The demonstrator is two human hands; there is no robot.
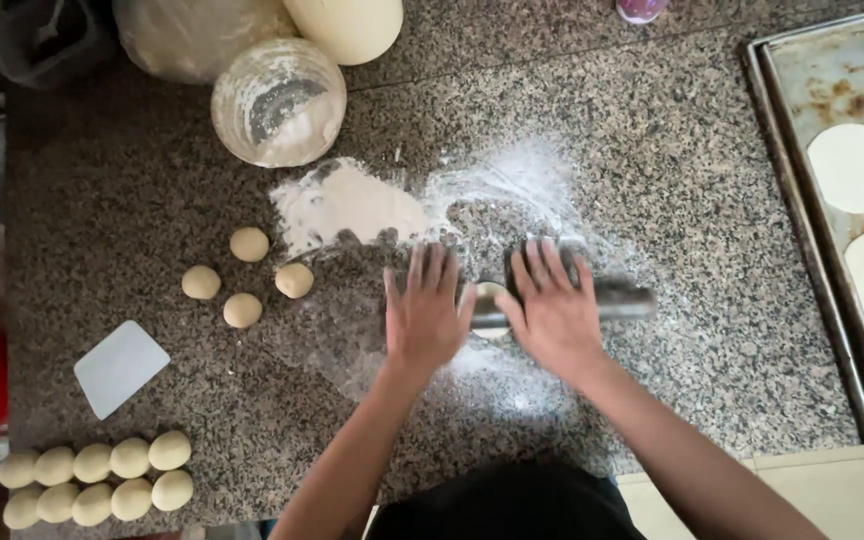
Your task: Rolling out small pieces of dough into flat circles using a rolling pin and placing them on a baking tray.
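We are rolling out a dough piece (489,297) on the floured counter (652,200). Our left hand (426,315) and right hand (555,310) lie flat, fingers spread, pressing the rolling pin (617,299). The pin's long axis runs left to right across us, over the dough between our hands. Even pressure seems needed next.

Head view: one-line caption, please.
Both hands, left and right, press a rolling pin over dough on floured granite.
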